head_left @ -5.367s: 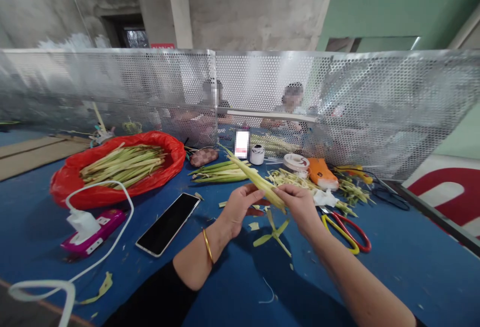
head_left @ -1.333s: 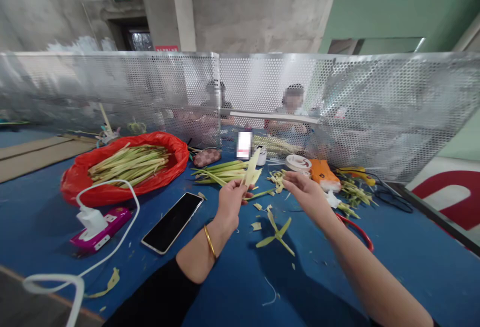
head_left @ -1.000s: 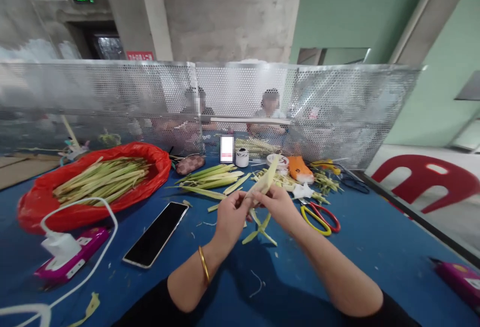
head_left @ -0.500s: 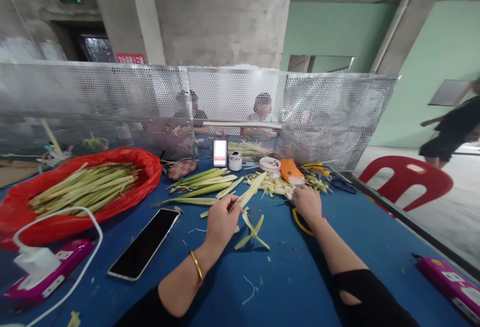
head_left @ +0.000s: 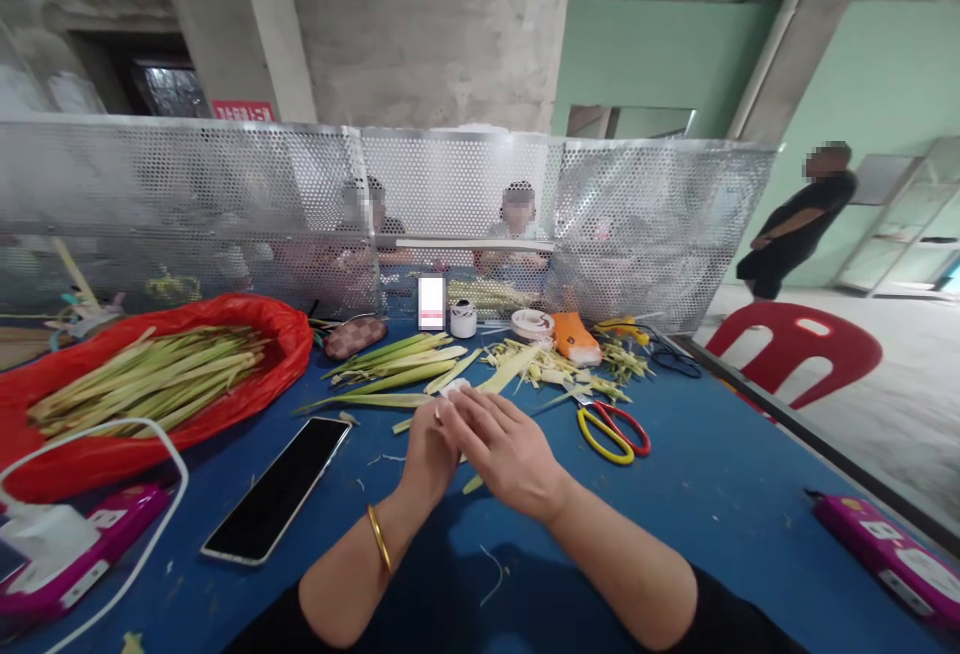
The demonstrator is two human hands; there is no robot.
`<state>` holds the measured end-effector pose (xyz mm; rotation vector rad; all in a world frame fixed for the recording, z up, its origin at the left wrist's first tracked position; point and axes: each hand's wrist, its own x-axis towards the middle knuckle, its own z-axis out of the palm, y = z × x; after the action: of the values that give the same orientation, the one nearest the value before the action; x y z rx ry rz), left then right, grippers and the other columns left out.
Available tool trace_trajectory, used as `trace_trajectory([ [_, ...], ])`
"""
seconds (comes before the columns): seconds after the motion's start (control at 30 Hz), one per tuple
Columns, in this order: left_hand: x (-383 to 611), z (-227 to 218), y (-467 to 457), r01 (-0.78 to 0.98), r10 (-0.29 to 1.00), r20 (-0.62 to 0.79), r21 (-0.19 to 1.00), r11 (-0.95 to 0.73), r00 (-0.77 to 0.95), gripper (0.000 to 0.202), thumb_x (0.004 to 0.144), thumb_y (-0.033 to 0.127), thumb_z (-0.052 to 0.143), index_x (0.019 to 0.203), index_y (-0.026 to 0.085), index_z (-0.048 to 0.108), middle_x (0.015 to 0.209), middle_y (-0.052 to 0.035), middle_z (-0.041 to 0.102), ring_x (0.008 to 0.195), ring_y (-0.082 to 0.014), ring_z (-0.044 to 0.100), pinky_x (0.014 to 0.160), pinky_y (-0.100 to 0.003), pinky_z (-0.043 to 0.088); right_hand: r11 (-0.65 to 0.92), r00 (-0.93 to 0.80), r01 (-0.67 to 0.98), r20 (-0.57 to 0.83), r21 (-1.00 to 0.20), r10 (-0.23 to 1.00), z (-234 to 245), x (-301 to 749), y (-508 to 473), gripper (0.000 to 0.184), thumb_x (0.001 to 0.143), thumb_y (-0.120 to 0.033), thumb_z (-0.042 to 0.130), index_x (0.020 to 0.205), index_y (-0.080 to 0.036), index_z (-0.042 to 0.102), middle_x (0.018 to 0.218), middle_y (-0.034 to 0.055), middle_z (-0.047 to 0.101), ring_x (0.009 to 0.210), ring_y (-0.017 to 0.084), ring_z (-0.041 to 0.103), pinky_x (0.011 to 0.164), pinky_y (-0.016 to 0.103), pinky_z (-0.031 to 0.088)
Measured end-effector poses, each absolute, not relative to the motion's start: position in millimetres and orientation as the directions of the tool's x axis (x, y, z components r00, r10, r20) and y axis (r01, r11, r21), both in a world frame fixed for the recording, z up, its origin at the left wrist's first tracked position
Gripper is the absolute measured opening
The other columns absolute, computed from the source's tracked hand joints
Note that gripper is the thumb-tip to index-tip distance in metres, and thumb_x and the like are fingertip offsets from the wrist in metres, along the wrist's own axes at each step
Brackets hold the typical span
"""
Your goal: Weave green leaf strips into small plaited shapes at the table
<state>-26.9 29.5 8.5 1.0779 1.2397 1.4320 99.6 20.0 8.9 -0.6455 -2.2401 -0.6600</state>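
Observation:
In the middle, my left hand [head_left: 429, 454] is closed round a pale corn husk strip [head_left: 516, 366], whose broad end sticks out beyond the fingers. My right hand [head_left: 521, 459] lies against the left one, its fingers bent over a crumpled white tissue [head_left: 453, 390] at the left fingertips. Between and under the hands most of the husk piece is hidden; one tip [head_left: 472, 484] shows below. Just beyond lie green husk leaves [head_left: 409, 366] and a heap of husk scraps [head_left: 536, 359]. Scissors [head_left: 616, 434] with one yellow and one red handle rest to the right.
A red plastic bag [head_left: 289, 344] of husks, a phone [head_left: 277, 492] and a purple power strip [head_left: 82, 549] lie left. An orange tissue packet [head_left: 576, 337], tape roll [head_left: 532, 324] and small white jar [head_left: 463, 319] stand before a perforated metal screen [head_left: 457, 174]. People sit behind it.
My right hand has moved left from beside the orange packet to my left hand, bringing the white tissue. The scissors are uncovered. A person at the right has walked left.

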Motion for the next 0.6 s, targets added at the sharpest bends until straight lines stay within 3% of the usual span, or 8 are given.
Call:
trace_trajectory([
  [0.1,-25.0,6.4,30.1,-0.263,0.999,0.006,0.965,-0.017,-0.042,0.008,0.067,0.025,0.064,0.064,0.017,0.066,0.066,-0.0041,0.066,0.064,-0.0178,0.059,0.061,-0.027,0.048,0.696,-0.624,0.647,0.740,0.310,0.251,-2.1,98.9,24.5,0.039,0.092,-0.012,0.042,0.129,-0.010,0.055,0.129,0.0170,0.060,0.123,0.026,0.054,0.099,0.042,0.049],
  [0.2,-24.1,9.7,28.9,-0.391,0.997,-0.012,0.919,0.041,0.077,0.018,0.068,0.033,0.069,0.076,0.017,0.071,0.073,-0.0054,0.069,0.066,-0.0167,0.062,0.062,-0.026,0.050,0.646,-0.559,0.707,0.788,0.289,0.259,-5.5,112.4,36.4,0.037,0.091,-0.008,0.042,0.124,-0.010,0.059,0.125,0.0173,0.064,0.117,0.027,0.058,0.095,0.040,0.052],
  [0.3,-23.8,14.0,27.0,-0.337,0.996,0.029,0.941,0.000,0.081,0.028,0.070,0.040,0.071,0.087,0.017,0.073,0.084,-0.0070,0.071,0.069,-0.0178,0.065,0.065,-0.028,0.052,0.600,-0.422,0.784,0.845,0.159,0.328,-4.0,120.8,43.6,0.037,0.089,-0.006,0.042,0.118,-0.012,0.063,0.112,0.0170,0.069,0.102,0.026,0.066,0.085,0.039,0.056],
  [0.4,-24.8,13.2,27.9,-0.207,0.995,0.082,0.976,-0.069,0.051,0.031,0.072,0.042,0.069,0.090,0.017,0.074,0.086,-0.0070,0.071,0.069,-0.0182,0.065,0.064,-0.028,0.053,0.642,-0.340,0.766,0.869,0.033,0.361,-1.6,118.1,40.1,0.039,0.088,-0.004,0.040,0.117,-0.016,0.064,0.106,0.0132,0.071,0.099,0.023,0.066,0.087,0.038,0.056],
  [0.5,-25.9,10.4,29.7,-0.130,0.988,0.151,0.981,-0.145,0.038,0.028,0.074,0.040,0.067,0.089,0.016,0.074,0.082,-0.0058,0.071,0.070,-0.0179,0.063,0.060,-0.026,0.051,0.743,-0.374,0.668,0.882,0.041,0.288,0.6,110.4,31.8,0.042,0.088,-0.003,0.040,0.122,-0.015,0.060,0.110,0.0137,0.069,0.108,0.023,0.062,0.094,0.039,0.053],
  [0.6,-24.9,12.2,27.9,-0.204,0.983,0.182,0.964,-0.173,0.027,0.026,0.072,0.038,0.069,0.085,0.016,0.074,0.077,-0.0044,0.069,0.074,-0.0183,0.062,0.064,-0.026,0.050,0.794,-0.463,0.603,0.844,0.077,0.269,2.0,106.4,28.3,0.043,0.088,-0.006,0.042,0.127,-0.016,0.055,0.118,0.0144,0.066,0.115,0.025,0.057,0.095,0.043,0.051],
])
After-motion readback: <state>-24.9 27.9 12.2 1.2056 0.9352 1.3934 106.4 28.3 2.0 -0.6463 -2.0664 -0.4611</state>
